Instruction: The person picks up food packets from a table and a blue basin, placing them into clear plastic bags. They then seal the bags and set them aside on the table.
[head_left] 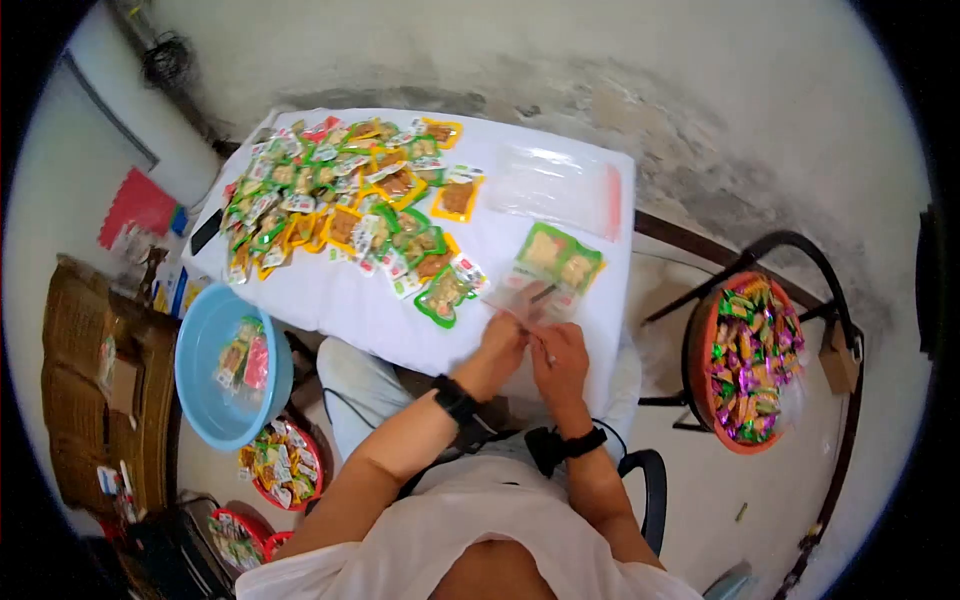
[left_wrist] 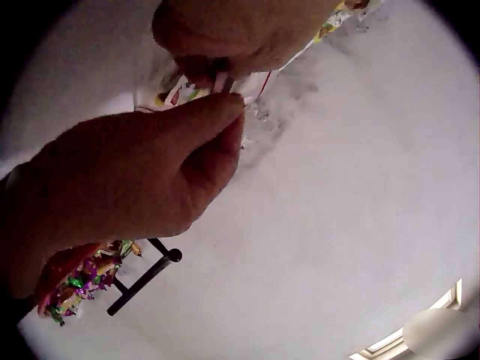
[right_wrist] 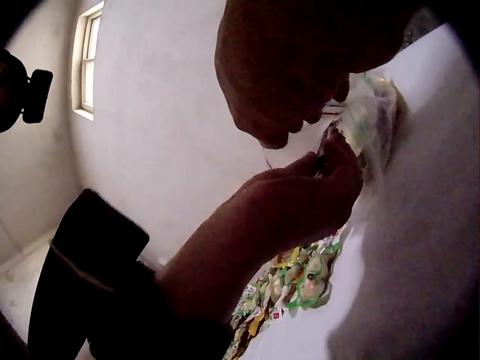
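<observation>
A clear zip bag (head_left: 522, 283) lies near the table's front edge, with green and yellow snack packets (head_left: 557, 255) showing at its far end. My left hand (head_left: 503, 345) pinches the near, open end of the bag. Close beside it, my right hand (head_left: 560, 362) pinches the same end, thumb against fingers. In the right wrist view the filled bag (right_wrist: 371, 124) bulges beyond the fingertips of the left hand (right_wrist: 292, 199), below the right hand (right_wrist: 300, 67). A red line along the bag's mouth shows in the left wrist view, between both hands; the fingertips are partly hidden.
A heap of snack packets (head_left: 330, 190) covers the table's left side. Flat clear bags (head_left: 555, 190) lie at the back right. On the left stands a blue basin (head_left: 190, 385) with packets, above red baskets. A red basin (head_left: 712, 395) of wrapped sweets sits on a chair at right.
</observation>
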